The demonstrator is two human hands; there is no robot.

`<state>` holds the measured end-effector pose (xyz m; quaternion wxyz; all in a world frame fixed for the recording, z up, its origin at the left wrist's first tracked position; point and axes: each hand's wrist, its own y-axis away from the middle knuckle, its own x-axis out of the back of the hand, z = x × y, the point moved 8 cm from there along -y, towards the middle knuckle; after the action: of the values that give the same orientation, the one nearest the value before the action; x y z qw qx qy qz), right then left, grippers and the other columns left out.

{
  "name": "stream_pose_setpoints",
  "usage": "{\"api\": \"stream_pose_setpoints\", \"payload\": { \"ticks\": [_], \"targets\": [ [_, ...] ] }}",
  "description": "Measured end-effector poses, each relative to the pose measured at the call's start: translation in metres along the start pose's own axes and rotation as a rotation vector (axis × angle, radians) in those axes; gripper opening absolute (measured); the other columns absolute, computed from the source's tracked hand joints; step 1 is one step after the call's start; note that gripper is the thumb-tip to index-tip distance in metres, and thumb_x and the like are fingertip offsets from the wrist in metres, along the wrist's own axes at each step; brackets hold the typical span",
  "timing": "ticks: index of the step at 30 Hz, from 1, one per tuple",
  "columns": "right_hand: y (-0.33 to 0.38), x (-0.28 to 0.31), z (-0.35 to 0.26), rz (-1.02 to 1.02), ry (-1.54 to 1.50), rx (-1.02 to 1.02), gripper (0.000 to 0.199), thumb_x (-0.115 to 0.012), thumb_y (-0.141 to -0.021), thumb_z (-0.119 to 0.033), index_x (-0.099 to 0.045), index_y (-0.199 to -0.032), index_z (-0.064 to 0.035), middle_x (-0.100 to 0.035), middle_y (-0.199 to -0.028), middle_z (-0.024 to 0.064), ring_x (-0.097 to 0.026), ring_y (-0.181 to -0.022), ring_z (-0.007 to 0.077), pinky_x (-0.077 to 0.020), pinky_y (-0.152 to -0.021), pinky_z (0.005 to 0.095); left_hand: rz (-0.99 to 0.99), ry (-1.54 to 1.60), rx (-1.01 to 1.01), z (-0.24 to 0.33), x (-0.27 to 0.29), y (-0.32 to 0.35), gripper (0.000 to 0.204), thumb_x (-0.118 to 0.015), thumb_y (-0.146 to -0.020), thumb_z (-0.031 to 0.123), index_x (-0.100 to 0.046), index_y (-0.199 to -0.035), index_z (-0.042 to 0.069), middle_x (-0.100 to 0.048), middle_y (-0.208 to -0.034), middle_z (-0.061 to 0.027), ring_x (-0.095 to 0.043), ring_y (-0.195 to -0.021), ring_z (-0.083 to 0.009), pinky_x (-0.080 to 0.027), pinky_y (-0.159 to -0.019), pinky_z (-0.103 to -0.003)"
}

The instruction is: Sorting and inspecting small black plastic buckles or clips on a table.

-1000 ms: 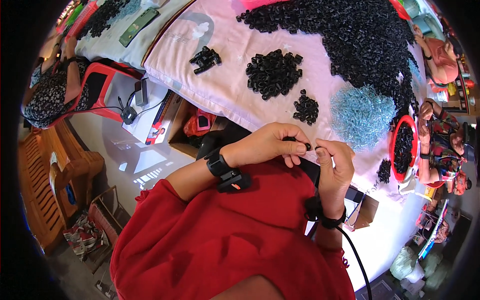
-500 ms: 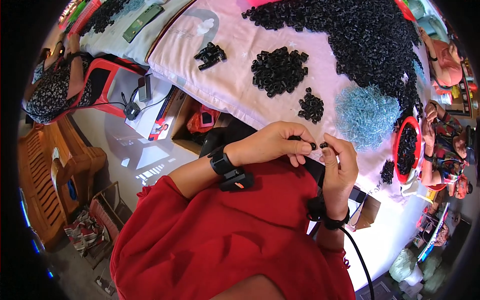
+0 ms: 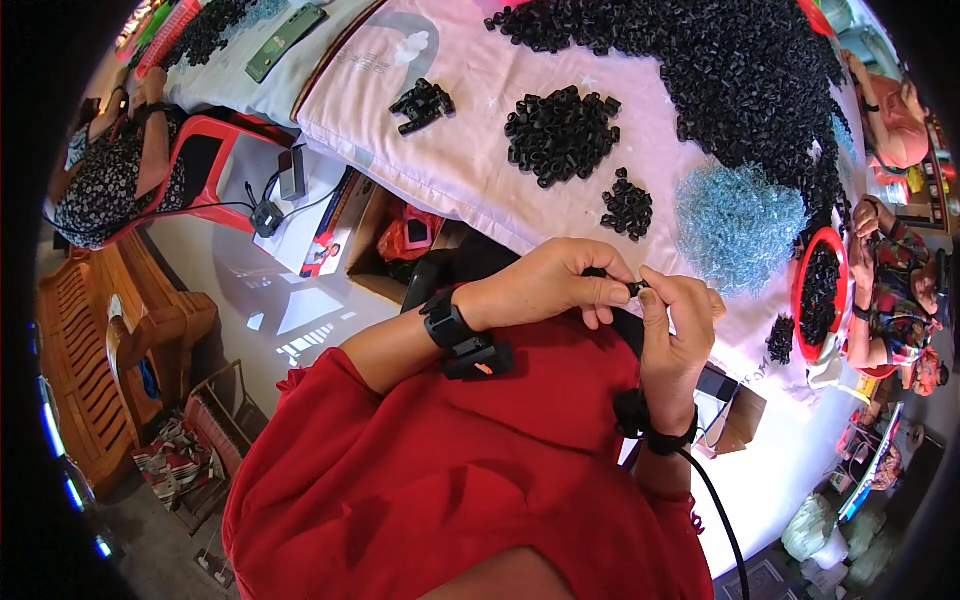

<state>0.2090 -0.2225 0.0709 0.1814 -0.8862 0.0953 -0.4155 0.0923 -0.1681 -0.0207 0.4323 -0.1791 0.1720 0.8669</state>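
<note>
Over the table's near edge, my left hand (image 3: 550,280) pinches a small black plastic part between thumb and fingers, much of it hidden. Facing it, my right hand (image 3: 682,318) holds a tiny black piece (image 3: 637,288) with thumb and forefinger, against the left hand's part. Just beyond my hands lie a small pile of little black parts (image 3: 627,204) and a larger pile of short black tubes (image 3: 563,135). To their right is a heap of pale blue, wiry, spring-like pieces (image 3: 740,230). Several longer black parts (image 3: 422,105) sit together at the left.
A broad black heap (image 3: 745,80) of parts covers the cloth's far right. On the right edge stands a red basket (image 3: 843,290) with black parts inside, near other people's hands (image 3: 862,235). A black cable (image 3: 718,495) hangs from my right wrist. A red chair (image 3: 215,135) is at left.
My right hand has moved left, closing the gap, so its tiny piece now meets the part in my left hand. The view has shifted slightly.
</note>
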Motion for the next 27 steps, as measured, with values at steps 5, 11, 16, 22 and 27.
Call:
{"api": "stream_pose_setpoints", "payload": {
  "ticks": [5,11,16,22,27],
  "targets": [
    [0.003,-0.003,0.000,0.004,-0.007,0.032,0.018,-0.072,-0.091,-0.005,-0.074,-0.109,-0.0069,-0.069,-0.090,0.0025,-0.063,-0.082,0.0165,-0.0330,-0.092,0.0340,0.032,-0.021,0.030,0.001,0.001,0.003,0.024,-0.065,-0.103,0.020,-0.068,-0.111,-0.002,-0.071,-0.095,-0.0047,-0.067,-0.073,-0.0083,-0.054,-0.061,-0.022],
    [0.003,-0.004,-0.003,-0.008,0.061,0.049,0.020,-0.070,-0.092,-0.004,-0.073,-0.111,-0.0064,-0.066,-0.087,0.0032,-0.062,-0.082,0.0186,-0.0335,-0.091,0.0358,0.040,-0.013,0.061,-0.001,0.000,0.004,0.025,-0.068,-0.102,0.024,-0.068,-0.112,0.001,-0.070,-0.098,-0.0025,-0.064,-0.070,-0.0059,-0.051,-0.058,-0.021],
    [0.003,-0.005,-0.009,-0.060,0.108,0.063,0.022,-0.068,-0.093,-0.003,-0.072,-0.114,-0.0065,-0.066,-0.089,0.0031,-0.063,-0.086,0.0194,-0.0336,-0.091,0.0379,0.026,0.016,0.060,0.002,-0.003,0.006,0.024,-0.068,-0.102,0.026,-0.069,-0.109,0.003,-0.068,-0.092,-0.0007,-0.063,-0.068,-0.0054,-0.049,-0.056,-0.020],
    [0.006,-0.008,-0.008,-0.090,0.097,0.069,0.024,-0.069,-0.091,-0.003,-0.070,-0.115,-0.0052,-0.065,-0.091,0.0018,-0.063,-0.086,0.0187,-0.0331,-0.092,0.0393,0.029,0.000,0.038,0.000,-0.002,0.006,0.020,-0.068,-0.102,0.025,-0.070,-0.103,0.006,-0.066,-0.086,0.0009,-0.058,-0.070,-0.0033,-0.044,-0.056,-0.019],
    [0.007,-0.011,-0.009,-0.117,0.085,-0.018,0.035,-0.076,-0.086,-0.010,-0.067,-0.119,-0.0055,-0.064,-0.095,0.0017,-0.062,-0.087,0.0179,-0.0326,-0.093,0.0399,0.113,-0.011,0.032,0.002,0.000,0.004,0.016,-0.067,-0.100,0.022,-0.071,-0.101,0.006,-0.066,-0.085,0.0027,-0.054,-0.069,-0.0023,-0.043,-0.056,-0.019]
  ]
}}
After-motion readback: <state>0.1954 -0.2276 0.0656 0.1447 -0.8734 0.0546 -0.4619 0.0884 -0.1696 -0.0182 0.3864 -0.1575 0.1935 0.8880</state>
